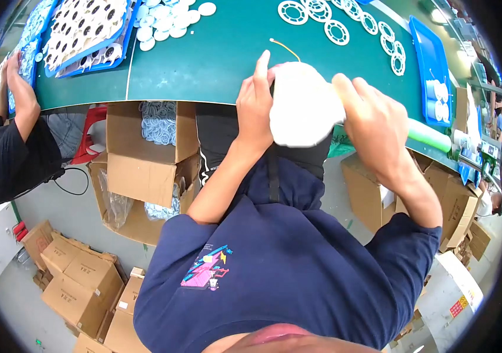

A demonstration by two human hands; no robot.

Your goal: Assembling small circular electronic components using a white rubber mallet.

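Note:
A white rounded housing (302, 109) is held up over the near edge of the green table. My left hand (254, 106) grips its left side, with the index finger pointing up and some fingers hidden behind it. Closed at the housing's right edge is my right hand (377, 120), its fingers curled; what lies inside them is hidden. A thin yellow wire (286, 49) with a small white end shows on the table side, just beyond the housing. Whether it is joined to the housing cannot be seen.
White rings (337, 32) lie at the far right, near a blue tray (430, 65) with white round parts. White discs (171, 20) and a blue tray (89, 35) of white parts sit left. Below is an open cardboard box (139, 170). A co-worker's arm (24, 97) reaches the table.

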